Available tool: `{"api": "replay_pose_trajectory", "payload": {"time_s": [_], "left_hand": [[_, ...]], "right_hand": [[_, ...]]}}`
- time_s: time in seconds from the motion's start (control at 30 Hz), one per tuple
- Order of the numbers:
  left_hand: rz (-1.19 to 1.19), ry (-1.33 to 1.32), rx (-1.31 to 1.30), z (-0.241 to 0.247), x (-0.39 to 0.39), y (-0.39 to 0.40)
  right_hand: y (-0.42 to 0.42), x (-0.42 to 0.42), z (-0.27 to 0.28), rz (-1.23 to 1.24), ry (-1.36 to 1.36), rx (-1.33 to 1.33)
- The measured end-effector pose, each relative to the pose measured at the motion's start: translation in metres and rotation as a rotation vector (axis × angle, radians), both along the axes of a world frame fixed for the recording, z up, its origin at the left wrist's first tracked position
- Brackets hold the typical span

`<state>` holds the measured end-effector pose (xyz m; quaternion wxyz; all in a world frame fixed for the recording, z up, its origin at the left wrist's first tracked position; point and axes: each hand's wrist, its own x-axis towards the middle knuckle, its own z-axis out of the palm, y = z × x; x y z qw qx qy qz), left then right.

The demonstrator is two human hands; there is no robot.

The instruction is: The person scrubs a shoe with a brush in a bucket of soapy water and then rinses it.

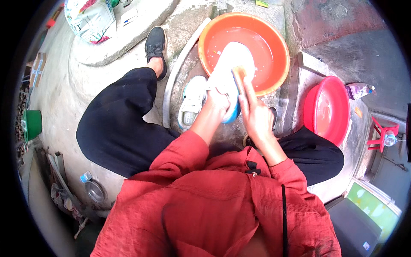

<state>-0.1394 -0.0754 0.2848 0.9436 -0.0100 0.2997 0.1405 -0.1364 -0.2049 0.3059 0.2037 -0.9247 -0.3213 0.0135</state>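
My left hand (pixel 219 102) grips a white shoe (pixel 236 54) with a blue edge near its heel end. The shoe is tilted over the near rim of an orange plastic basin (pixel 278 69) that holds some water. In my right hand (pixel 257 115) is a scrubbing brush (pixel 240 77) with an orange-tan back, laid against the shoe's side with my fingers stretched along it. A second white shoe (pixel 189 104) stands on the concrete floor left of my left wrist. My left hand's fingers are partly hidden by the shoe.
A grey corrugated hose (pixel 175 75) curves along the basin's left side. To the right stand a pink-red basin (pixel 332 109) with liquid and a purple-labelled bottle (pixel 358 91). A printed plastic bag (pixel 91 21) lies at upper left, a green bucket (pixel 33 125) at far left.
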Motion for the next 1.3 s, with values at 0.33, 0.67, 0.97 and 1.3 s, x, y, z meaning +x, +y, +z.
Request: {"api": "replay_pose_trajectory", "payload": {"time_s": [0.33,0.67,0.97,1.3], "left_hand": [[0.02,-0.178,0.154,-0.03,-0.016,0.001],[-0.022,-0.195,0.019,-0.056,0.001,-0.004],[-0.068,-0.168,0.107,-0.031,-0.005,0.003],[-0.074,-0.138,0.08,-0.015,-0.007,0.003]], "right_hand": [[-0.006,-0.007,0.017,-0.03,0.286,-0.023],[-0.002,0.004,0.004,-0.002,0.059,0.045],[-0.013,-0.016,0.01,-0.022,0.253,0.051],[-0.016,-0.014,0.002,-0.059,0.254,-0.038]]}}
